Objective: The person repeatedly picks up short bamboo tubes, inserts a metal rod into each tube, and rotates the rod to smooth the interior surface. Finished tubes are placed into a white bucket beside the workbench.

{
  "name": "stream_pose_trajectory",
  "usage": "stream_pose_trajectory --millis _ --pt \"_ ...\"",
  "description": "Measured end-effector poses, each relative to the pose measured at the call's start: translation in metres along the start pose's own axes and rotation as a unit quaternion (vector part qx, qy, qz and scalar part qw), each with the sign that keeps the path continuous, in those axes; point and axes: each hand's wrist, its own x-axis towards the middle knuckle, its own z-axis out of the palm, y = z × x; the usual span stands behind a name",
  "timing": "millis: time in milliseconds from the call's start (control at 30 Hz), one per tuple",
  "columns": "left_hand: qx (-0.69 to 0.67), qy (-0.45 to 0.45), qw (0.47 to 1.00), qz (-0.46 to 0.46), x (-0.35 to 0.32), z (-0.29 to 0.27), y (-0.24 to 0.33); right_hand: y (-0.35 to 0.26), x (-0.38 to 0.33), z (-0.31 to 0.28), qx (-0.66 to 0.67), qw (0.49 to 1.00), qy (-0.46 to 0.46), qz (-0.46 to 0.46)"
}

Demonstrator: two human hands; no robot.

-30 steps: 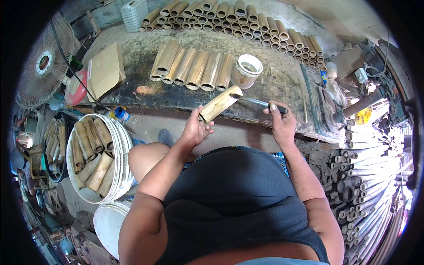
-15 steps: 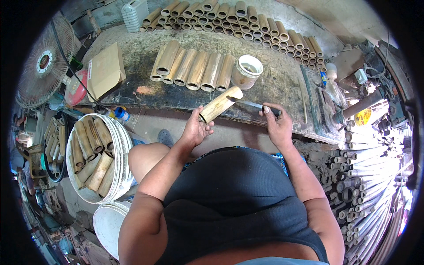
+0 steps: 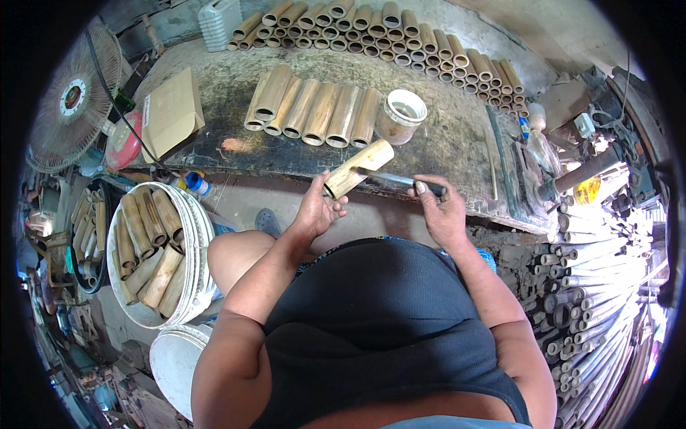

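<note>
My left hand (image 3: 316, 209) is closed round the lower left end of a bamboo tube (image 3: 346, 178), which slants up to the right in front of the bench's edge. In my right hand (image 3: 441, 209) is a slim brush (image 3: 391, 178) with a dark tip, a silvery middle and a dark handle pinched between thumb and fingers. Its tip rests against the middle of the tube's side. Just beyond the tube, a white pot (image 3: 400, 121) of liquid stands on the bench. Beside the pot lies a row of bamboo tubes (image 3: 318, 114), their open ends toward me.
Stacked bamboo tubes (image 3: 371, 36) line the back of the workbench (image 3: 229, 86). A cardboard piece (image 3: 171, 111) and a fan (image 3: 75, 100) are on the left. At lower left stands a white bucket (image 3: 204, 286) of tubes; long poles (image 3: 593, 314) lie piled at right.
My right hand has moved a little to the left, sliding the brush tip from near the tube's upper end down toward its middle. My left hand and the tube have barely shifted.
</note>
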Motion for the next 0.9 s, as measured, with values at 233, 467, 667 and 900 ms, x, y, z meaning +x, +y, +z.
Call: stream_pose_trajectory --millis 233,467,667,900 --pt "-0.008 -0.018 1.0 -0.006 0.002 -0.002 0.0 0.001 0.009 -0.012 -0.003 0.998 0.045 0.033" --pt "0.047 -0.016 0.995 0.088 0.001 -0.002 -0.006 -0.001 0.011 -0.023 0.02 0.995 0.093 0.0" --pt "0.345 0.012 0.822 0.454 0.013 0.001 -0.02 -0.005 0.012 -0.032 0.021 0.995 0.099 0.02" --pt "0.381 0.016 0.814 0.438 0.005 0.004 -0.026 -0.001 0.003 -0.021 0.035 0.997 0.071 0.022"
